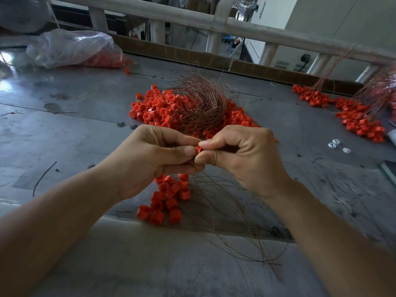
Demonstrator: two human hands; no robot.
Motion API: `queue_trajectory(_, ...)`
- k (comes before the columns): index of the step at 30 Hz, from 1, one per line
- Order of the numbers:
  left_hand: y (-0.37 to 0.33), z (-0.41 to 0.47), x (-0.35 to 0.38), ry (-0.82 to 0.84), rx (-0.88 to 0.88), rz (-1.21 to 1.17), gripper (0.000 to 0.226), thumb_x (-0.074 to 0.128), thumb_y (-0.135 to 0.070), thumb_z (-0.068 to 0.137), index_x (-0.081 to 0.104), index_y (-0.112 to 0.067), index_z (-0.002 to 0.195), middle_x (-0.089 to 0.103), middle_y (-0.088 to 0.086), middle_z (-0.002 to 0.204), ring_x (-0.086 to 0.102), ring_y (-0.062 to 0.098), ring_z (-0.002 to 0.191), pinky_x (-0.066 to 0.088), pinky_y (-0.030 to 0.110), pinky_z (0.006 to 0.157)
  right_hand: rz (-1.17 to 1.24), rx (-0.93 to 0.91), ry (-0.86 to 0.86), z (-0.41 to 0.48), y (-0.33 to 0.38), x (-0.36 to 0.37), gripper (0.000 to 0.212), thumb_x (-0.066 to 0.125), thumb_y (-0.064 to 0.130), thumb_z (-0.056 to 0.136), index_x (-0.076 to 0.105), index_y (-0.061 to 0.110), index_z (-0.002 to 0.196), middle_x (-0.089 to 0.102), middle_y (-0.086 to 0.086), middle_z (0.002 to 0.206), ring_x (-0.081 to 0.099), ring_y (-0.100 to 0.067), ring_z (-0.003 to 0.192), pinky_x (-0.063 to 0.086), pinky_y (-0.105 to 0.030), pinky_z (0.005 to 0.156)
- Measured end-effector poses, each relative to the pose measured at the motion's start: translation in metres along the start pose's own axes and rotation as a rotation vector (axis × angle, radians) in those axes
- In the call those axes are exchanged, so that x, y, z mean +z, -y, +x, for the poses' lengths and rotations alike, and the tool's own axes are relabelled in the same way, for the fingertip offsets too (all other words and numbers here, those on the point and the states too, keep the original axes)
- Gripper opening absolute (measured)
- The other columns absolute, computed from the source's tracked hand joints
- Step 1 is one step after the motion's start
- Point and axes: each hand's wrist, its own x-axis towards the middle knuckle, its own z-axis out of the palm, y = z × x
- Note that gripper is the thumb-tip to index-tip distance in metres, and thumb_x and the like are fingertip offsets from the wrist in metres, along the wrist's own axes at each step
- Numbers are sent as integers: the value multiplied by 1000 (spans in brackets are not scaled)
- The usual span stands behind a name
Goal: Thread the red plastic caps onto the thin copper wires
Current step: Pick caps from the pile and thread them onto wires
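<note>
Tightly, fingers pinching red cap (both hands)

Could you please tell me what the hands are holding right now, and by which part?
One red cap, pinched from either side by the fingertips of the left hand and right hand.

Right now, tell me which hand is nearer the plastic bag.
Left. The left hand is right of the plastic bag; the right hand sits farther right.

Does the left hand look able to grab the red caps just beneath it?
Probably not yet: the left hand and right hand both pinch one red cap. The caps beneath lie uncovered and close, so after letting go, likely yes.
</note>
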Motion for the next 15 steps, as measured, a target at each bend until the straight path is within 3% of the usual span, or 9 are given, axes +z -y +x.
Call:
queue_trajectory(6,0,-1,-1,58,5,-32,21,64,-11,58,76,-16,75,72,9,70,70,17,64,54,18,55,20,32,27,-1,0,-1,22,75,18,63,64,19,83,61,13,73,62,-4,70,50,-13,64)
queue_trajectory(9,-1,-1,-3,91,-3,-71,34,76,-4,58,72,-15,90,71,12,72,70,19,63,55,22,55,59,104,83,0,1,-1,34,72,24,67,61,25,99,59,11,76,58,-1,72,46,-11,67)
queue_trajectory(12,0,-1,-5,85,-19,-69,49,73,-5,63,60,-13,109,69,12,71,69,20,62,55,22,53,-40,87,183,1,3,-2,35,67,23,73,61,20,107,56,11,84,54,2,81,45,-13,72)
queue_trajectory(15,1,-2,-4,93,-16,-71,47,63,-10,67,55,-13,113,69,12,71,69,20,63,55,22,53,-84,101,241,1,6,-2,25,62,25,77,68,12,97,50,14,84,50,4,79,41,-10,71)
